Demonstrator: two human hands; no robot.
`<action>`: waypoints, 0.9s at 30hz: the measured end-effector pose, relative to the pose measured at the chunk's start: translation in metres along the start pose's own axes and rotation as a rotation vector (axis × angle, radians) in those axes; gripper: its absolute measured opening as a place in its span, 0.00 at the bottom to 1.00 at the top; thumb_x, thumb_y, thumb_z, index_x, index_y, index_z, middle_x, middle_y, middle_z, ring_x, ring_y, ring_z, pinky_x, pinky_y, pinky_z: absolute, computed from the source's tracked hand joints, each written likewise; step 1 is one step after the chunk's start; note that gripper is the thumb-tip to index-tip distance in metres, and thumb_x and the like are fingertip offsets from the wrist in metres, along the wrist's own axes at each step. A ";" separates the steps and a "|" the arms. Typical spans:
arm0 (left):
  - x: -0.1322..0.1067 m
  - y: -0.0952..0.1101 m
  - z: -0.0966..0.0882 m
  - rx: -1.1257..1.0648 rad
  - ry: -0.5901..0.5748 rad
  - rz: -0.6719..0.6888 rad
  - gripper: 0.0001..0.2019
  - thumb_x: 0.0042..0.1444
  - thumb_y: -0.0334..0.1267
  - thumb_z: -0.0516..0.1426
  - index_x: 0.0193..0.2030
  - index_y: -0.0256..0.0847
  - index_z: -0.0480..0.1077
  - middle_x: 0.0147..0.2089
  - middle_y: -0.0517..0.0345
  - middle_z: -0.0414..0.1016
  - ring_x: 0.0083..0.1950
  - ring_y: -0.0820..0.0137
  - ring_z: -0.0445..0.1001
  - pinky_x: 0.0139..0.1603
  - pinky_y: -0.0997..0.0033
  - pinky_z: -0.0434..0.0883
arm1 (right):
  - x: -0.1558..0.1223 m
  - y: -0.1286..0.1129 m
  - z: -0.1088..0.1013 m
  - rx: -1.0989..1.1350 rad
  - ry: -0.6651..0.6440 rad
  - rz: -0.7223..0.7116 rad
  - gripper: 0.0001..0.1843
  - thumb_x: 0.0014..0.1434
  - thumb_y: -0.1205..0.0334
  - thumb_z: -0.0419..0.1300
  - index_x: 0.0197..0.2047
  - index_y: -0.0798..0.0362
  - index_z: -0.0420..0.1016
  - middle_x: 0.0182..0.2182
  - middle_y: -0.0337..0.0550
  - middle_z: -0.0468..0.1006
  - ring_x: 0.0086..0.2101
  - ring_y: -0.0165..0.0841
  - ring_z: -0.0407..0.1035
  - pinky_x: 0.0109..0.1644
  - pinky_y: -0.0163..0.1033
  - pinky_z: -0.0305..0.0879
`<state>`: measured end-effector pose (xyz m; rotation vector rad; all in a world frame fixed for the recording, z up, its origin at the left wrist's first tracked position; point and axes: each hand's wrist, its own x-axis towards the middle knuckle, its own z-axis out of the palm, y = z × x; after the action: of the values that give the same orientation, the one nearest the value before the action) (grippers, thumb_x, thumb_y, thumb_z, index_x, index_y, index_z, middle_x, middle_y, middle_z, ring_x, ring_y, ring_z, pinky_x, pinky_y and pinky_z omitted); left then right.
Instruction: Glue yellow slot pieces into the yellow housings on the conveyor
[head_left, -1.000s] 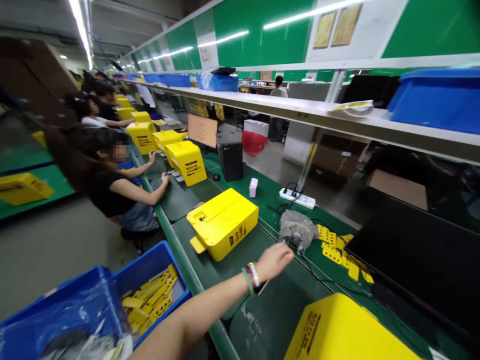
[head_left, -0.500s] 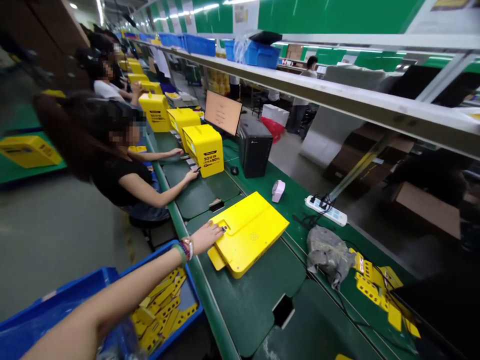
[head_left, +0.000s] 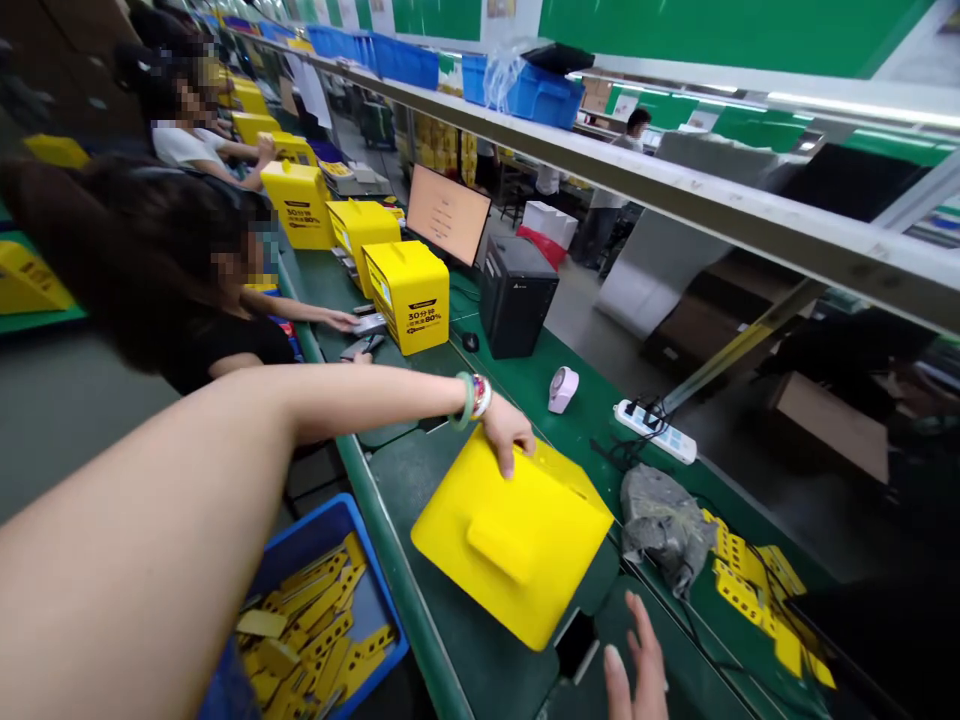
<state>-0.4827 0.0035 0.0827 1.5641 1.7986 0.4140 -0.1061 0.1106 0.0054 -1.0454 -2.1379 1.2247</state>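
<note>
Head view: right hand (head_left: 636, 668) cut off

**Head-worn camera, single view, looking forward and down.**
Set at the person's head, above the green work surface (head_left: 457, 640), facing along its length. Close on the yellow plastic case (head_left: 502, 540), left hand (head_left: 510, 435) and right hand (head_left: 637, 660); the far end of the line recedes small. Seemingly rolled slightly to one side.
</note>
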 end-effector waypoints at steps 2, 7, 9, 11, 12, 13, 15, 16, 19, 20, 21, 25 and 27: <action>0.013 0.004 -0.012 -0.035 -0.003 -0.016 0.11 0.41 0.42 0.64 0.33 0.44 0.77 0.31 0.63 0.79 0.24 0.70 0.68 0.25 0.72 0.64 | 0.003 -0.019 0.015 0.167 -0.036 0.060 0.39 0.62 0.38 0.46 0.70 0.48 0.49 0.68 0.52 0.55 0.65 0.56 0.50 0.65 0.66 0.50; 0.039 0.018 -0.025 -0.081 0.064 -0.045 0.14 0.46 0.45 0.61 0.38 0.42 0.78 0.36 0.59 0.81 0.27 0.68 0.72 0.28 0.71 0.68 | 0.019 -0.044 0.041 0.339 -0.092 0.155 0.41 0.62 0.37 0.46 0.71 0.47 0.43 0.72 0.44 0.44 0.69 0.47 0.40 0.70 0.57 0.42; 0.047 0.028 -0.026 -0.072 0.134 -0.055 0.15 0.52 0.49 0.57 0.38 0.41 0.77 0.37 0.56 0.80 0.31 0.67 0.73 0.32 0.70 0.70 | 0.022 -0.043 0.048 0.370 -0.078 0.223 0.42 0.61 0.35 0.46 0.72 0.45 0.42 0.72 0.43 0.42 0.69 0.47 0.42 0.69 0.56 0.46; 0.050 0.042 -0.022 -0.040 0.252 -0.077 0.20 0.60 0.50 0.50 0.41 0.38 0.76 0.39 0.52 0.79 0.38 0.63 0.75 0.41 0.66 0.71 | 0.022 -0.036 0.054 0.421 -0.048 0.252 0.44 0.60 0.34 0.47 0.72 0.46 0.41 0.71 0.45 0.45 0.68 0.48 0.45 0.67 0.56 0.51; 0.048 0.051 -0.016 -0.017 0.321 -0.092 0.23 0.63 0.50 0.45 0.44 0.37 0.75 0.42 0.49 0.78 0.43 0.61 0.74 0.47 0.63 0.70 | 0.022 -0.030 0.055 0.451 -0.029 0.251 0.45 0.59 0.33 0.47 0.72 0.47 0.42 0.71 0.48 0.47 0.67 0.49 0.46 0.66 0.56 0.53; 0.045 0.061 -0.009 0.004 0.385 -0.102 0.25 0.65 0.49 0.41 0.49 0.36 0.73 0.47 0.46 0.76 0.50 0.59 0.72 0.53 0.60 0.67 | 0.023 -0.023 0.056 0.482 -0.005 0.246 0.46 0.59 0.33 0.47 0.72 0.49 0.42 0.70 0.51 0.48 0.67 0.50 0.47 0.65 0.57 0.54; 0.035 0.082 0.012 0.073 0.485 -0.104 0.27 0.67 0.47 0.37 0.58 0.35 0.67 0.60 0.42 0.69 0.64 0.56 0.62 0.64 0.52 0.57 | 0.028 -0.007 0.054 0.519 0.054 0.244 0.46 0.59 0.34 0.47 0.72 0.51 0.41 0.69 0.56 0.51 0.67 0.50 0.49 0.64 0.58 0.55; 0.030 0.093 0.024 0.119 0.518 -0.084 0.26 0.67 0.49 0.39 0.62 0.37 0.63 0.66 0.43 0.63 0.70 0.56 0.52 0.68 0.48 0.50 | 0.034 0.002 0.051 0.508 0.076 0.247 0.44 0.60 0.35 0.47 0.71 0.51 0.42 0.69 0.57 0.52 0.66 0.50 0.50 0.64 0.58 0.55; 0.021 0.115 0.055 0.380 0.562 -0.004 0.27 0.66 0.53 0.42 0.65 0.43 0.61 0.70 0.48 0.58 0.74 0.54 0.43 0.70 0.41 0.41 | 0.066 0.029 0.035 0.280 0.103 0.195 0.38 0.64 0.40 0.44 0.69 0.54 0.48 0.67 0.57 0.57 0.64 0.46 0.55 0.64 0.55 0.56; 0.020 0.118 0.061 0.436 0.545 -0.004 0.27 0.65 0.55 0.42 0.64 0.43 0.63 0.70 0.49 0.59 0.74 0.53 0.44 0.70 0.39 0.42 | 0.083 0.038 0.028 0.166 0.109 0.160 0.37 0.64 0.42 0.43 0.68 0.56 0.52 0.65 0.57 0.60 0.63 0.46 0.57 0.64 0.53 0.56; 0.022 0.120 0.065 0.473 0.517 -0.012 0.27 0.65 0.55 0.43 0.63 0.44 0.65 0.69 0.49 0.61 0.73 0.52 0.46 0.69 0.39 0.43 | 0.102 0.047 0.020 0.091 0.122 0.137 0.36 0.63 0.43 0.45 0.66 0.58 0.57 0.64 0.57 0.62 0.63 0.46 0.57 0.65 0.52 0.54; 0.034 0.114 0.065 0.567 0.461 -0.059 0.25 0.64 0.55 0.45 0.61 0.48 0.68 0.67 0.52 0.65 0.72 0.50 0.51 0.68 0.38 0.47 | 0.189 0.081 -0.013 -0.074 0.213 0.147 0.27 0.59 0.54 0.57 0.59 0.56 0.68 0.64 0.55 0.62 0.65 0.45 0.52 0.68 0.50 0.48; 0.037 0.109 0.063 0.617 0.458 -0.041 0.24 0.64 0.55 0.46 0.61 0.51 0.68 0.66 0.54 0.65 0.71 0.50 0.53 0.67 0.40 0.49 | 0.227 0.096 -0.029 -0.141 0.276 0.221 0.25 0.59 0.58 0.60 0.58 0.55 0.68 0.64 0.55 0.61 0.64 0.47 0.53 0.67 0.55 0.49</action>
<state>-0.3608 0.0495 0.0984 1.9478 2.4729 0.2128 -0.1863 0.3362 -0.0593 -1.4537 -1.9558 0.9655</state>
